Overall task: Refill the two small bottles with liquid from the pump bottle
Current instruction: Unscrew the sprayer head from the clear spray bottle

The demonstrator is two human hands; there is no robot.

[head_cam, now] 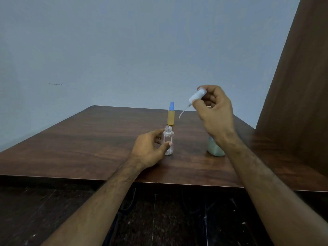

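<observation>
A small clear bottle (168, 141) stands uncapped near the middle of the wooden table (88, 139). My left hand (150, 148) grips it with thumb and fingers around its body. My right hand (214, 110) is raised above the table and pinches a white spray cap (197, 95) whose thin dip tube (183, 111) hangs down to the left. Behind the clear bottle stands a second small bottle (171, 115) with yellow liquid and a blue spray cap on. The pump bottle (215, 148) stands on the table under my right wrist, mostly hidden by it.
A brown wooden panel (298, 103) rises along the right side of the table. A pale wall lies behind the table. The table's front edge runs just below my forearms, with dark floor beneath.
</observation>
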